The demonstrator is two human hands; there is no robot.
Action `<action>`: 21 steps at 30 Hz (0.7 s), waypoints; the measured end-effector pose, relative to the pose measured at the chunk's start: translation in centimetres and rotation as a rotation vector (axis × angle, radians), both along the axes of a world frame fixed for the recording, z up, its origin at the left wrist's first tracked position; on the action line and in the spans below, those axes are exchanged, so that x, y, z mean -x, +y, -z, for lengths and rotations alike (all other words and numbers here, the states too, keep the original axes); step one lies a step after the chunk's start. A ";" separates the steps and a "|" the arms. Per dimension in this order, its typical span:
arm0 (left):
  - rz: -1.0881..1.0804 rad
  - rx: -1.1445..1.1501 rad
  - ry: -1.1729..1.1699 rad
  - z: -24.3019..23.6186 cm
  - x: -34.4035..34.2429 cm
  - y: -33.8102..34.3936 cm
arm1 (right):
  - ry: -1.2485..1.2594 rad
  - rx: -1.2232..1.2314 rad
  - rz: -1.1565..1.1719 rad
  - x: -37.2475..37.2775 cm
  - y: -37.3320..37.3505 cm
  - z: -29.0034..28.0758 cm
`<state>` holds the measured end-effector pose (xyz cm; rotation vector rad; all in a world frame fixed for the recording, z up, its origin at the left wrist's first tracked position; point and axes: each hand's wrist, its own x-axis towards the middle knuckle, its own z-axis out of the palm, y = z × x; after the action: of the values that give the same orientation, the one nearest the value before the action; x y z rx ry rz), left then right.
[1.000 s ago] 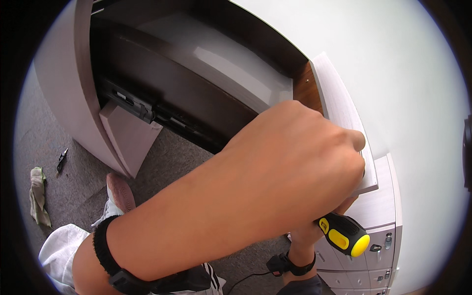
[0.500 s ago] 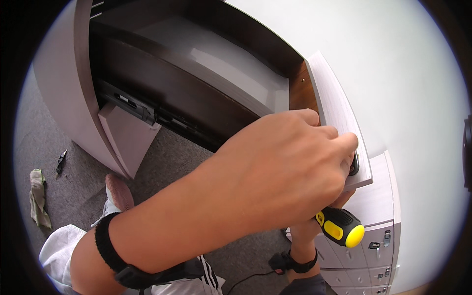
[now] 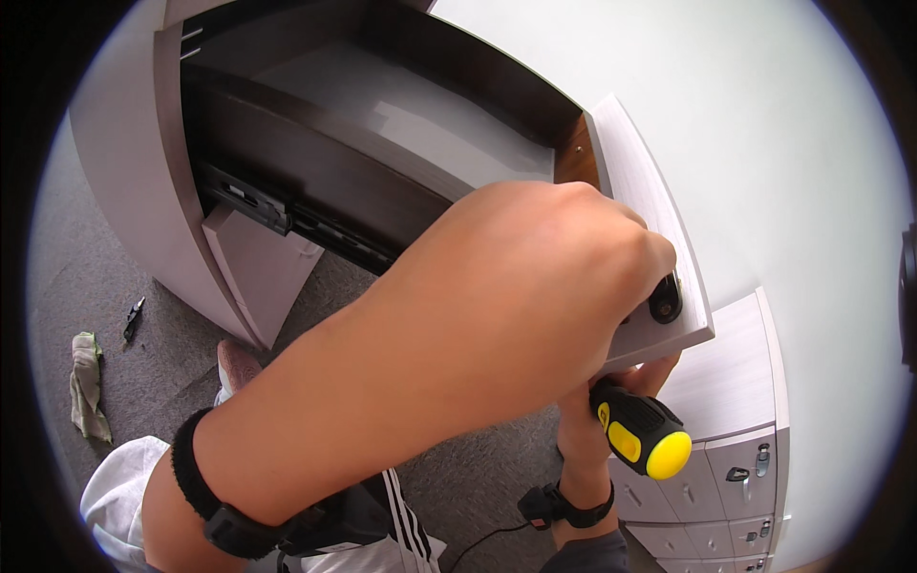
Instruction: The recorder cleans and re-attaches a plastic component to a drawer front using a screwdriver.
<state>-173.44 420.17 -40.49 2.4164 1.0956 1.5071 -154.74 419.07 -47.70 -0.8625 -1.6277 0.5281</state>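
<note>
A dark-lined drawer [image 3: 315, 143] stands pulled out, its pale wood-grain front panel [image 3: 635, 162] on the right. My left hand [image 3: 573, 267] reaches across to this panel with its fingers curled closed; what they grip is hidden behind the knuckles. Beside those fingers a black rounded fitting [image 3: 666, 300] shows on the panel. Below the panel, partly covered by my left arm, my right hand [image 3: 657, 374] is closed around a screwdriver [image 3: 642, 430] with a black and yellow handle. The handle's end points down toward the lower right, and its shaft is out of sight.
A black drawer slide [image 3: 287, 215] runs along the drawer's side. Pale cabinets with locks [image 3: 712, 477] stand at lower right beside a white wall [image 3: 783, 172]. On the grey carpet lie a cloth [image 3: 88, 387] and a small dark tool [image 3: 132, 320]. A cable trails from my right wristband.
My left hand has turned and shifted slightly left, showing more of the black fitting. The screwdriver and right hand have moved a little left.
</note>
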 end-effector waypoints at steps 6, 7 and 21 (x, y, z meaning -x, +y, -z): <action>-0.011 -0.038 -0.031 -0.1 -0.2 -0.2 | 0.028 0.093 0.019 0.0 -0.4 -0.1; -0.013 -0.044 -0.034 -0.1 -0.2 -0.2 | 0.025 0.111 0.026 0.0 -0.4 -0.1; 0.015 -0.037 -0.003 0.1 -0.9 -2.9 | 0.067 0.114 -0.018 0.6 -0.6 0.0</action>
<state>-172.49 417.27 -40.63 2.4398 1.0553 1.5395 -155.32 418.47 -47.67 -0.9052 -1.5578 0.6607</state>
